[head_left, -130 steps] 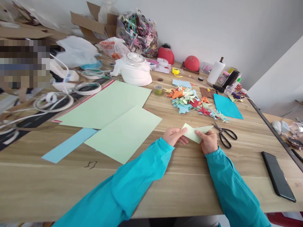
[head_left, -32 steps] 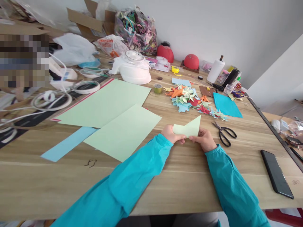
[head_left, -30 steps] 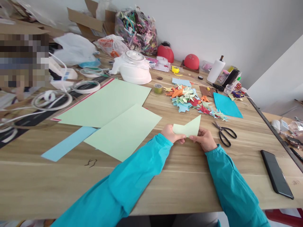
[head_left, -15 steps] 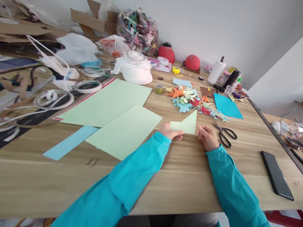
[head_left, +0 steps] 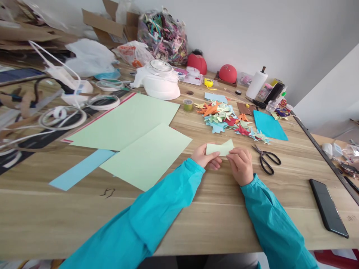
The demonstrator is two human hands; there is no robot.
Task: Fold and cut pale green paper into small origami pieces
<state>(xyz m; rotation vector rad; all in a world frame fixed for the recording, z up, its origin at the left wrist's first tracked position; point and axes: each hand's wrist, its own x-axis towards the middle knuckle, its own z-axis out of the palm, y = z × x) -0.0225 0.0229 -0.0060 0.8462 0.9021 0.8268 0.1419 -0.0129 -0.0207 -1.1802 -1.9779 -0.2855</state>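
Note:
A small piece of pale green folded paper (head_left: pixel 219 149) is held above the table between my two hands. My left hand (head_left: pixel 206 157) grips its left end, with the thumb across the front. Fingers of my right hand (head_left: pixel 240 164) pinch its lower right corner, and a pointed flap rises at that end. To the left lie larger pale green sheets (head_left: pixel 148 157), one overlapping the other, with a blue paper strip (head_left: pixel 81 170) partly under them. Beyond my hands spreads a pile of folded paper shapes (head_left: pixel 221 116) in orange, green, blue and red.
Black-handled scissors (head_left: pixel 266 158) lie just right of my right hand, and a dark phone (head_left: pixel 328 207) rests near the right edge. A turquoise sheet (head_left: pixel 270 125) sits behind the scissors. White cables (head_left: pixel 63 117) coil at the left; a white covered bowl-like object (head_left: pixel 162 84) stands at the back.
My right hand has moved left and now pinches the paper's right end. The paper looks tilted or folded narrower, its point standing lower. My left hand has shifted slightly right.

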